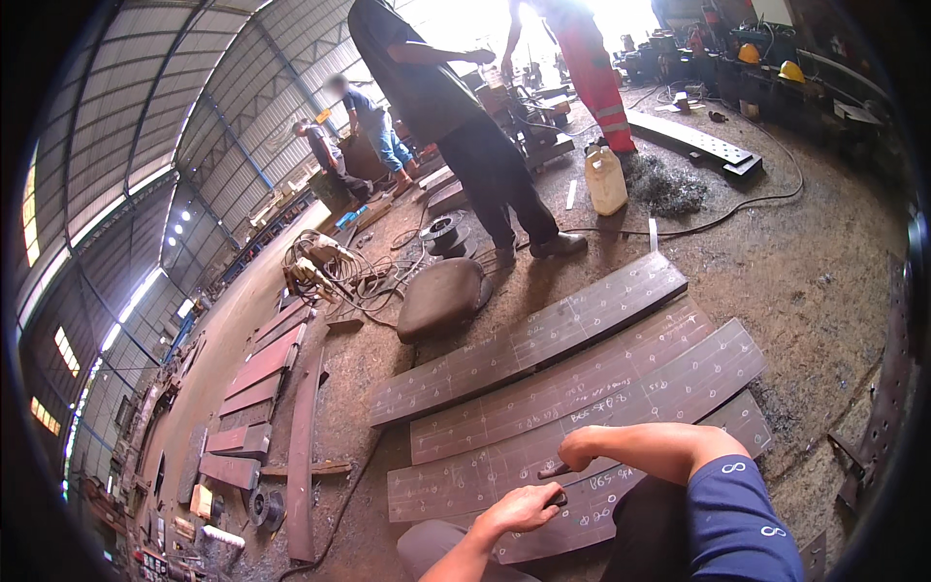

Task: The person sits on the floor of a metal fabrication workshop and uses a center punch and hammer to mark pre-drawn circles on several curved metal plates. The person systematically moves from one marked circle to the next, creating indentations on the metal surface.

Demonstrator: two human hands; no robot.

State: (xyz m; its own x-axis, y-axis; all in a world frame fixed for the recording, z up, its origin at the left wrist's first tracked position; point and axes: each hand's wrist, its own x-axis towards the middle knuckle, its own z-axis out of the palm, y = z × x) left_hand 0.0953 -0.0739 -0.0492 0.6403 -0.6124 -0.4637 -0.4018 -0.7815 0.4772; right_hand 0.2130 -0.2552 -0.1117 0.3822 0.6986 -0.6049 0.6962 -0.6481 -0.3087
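Observation:
Several long, dark steel plates lie side by side on the floor before me, marked with white chalk lines, circles and writing. My right hand (582, 448) is closed over the chalked plate (465, 482) nearest my knees. A short dark bar-like tool (555, 472) shows just below its fingers; its full shape is hidden. Lower and to the left, my left hand (527, 507) is closed, with the dark end of a small object (559, 499) showing at its fingertips. I cannot make out its kind. Farther off lies the thickest-looking plate (529, 339).
A brown padded seat (441, 299) and a wire spool (443, 236) lie beyond the plates. A person in dark clothes (480, 145) stands behind them. A pale jerrycan (606, 180), metal shavings (669, 189) and cables are farther right. More steel pieces (262, 373) lie left.

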